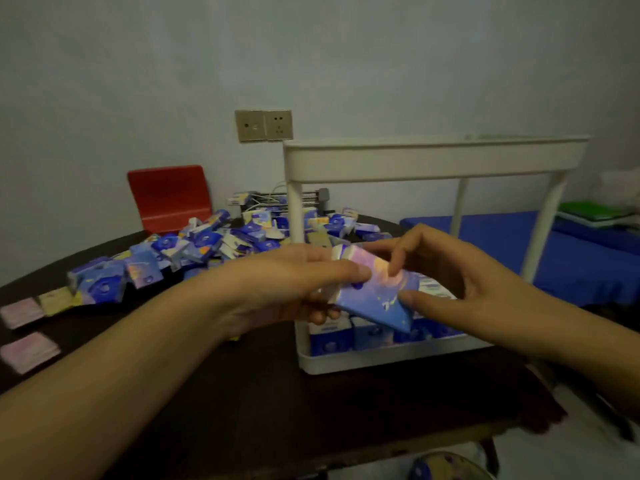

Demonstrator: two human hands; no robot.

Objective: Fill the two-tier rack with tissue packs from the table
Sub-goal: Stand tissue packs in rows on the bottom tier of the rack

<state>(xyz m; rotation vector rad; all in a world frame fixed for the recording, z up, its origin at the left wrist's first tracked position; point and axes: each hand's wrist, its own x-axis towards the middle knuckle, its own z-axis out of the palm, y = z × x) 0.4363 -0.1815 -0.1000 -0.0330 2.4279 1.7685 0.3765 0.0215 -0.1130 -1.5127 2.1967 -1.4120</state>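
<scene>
So both hands meet in the middle of the frame on one tissue pack (372, 294). The left hand (294, 282) pinches its left end with thumb on top, and the right hand (460, 275) pinches the right end, fingers curled round it. The pack is tilted, held just above the rack's lower tray (381, 358), which already has a row of blue packs (349, 336) standing in it. The top tray (433, 157) sits at upper right. A big loose pile of packs (214, 244) covers the dark surface (270, 393) at centre left, red chair (169, 197) behind it.
</scene>
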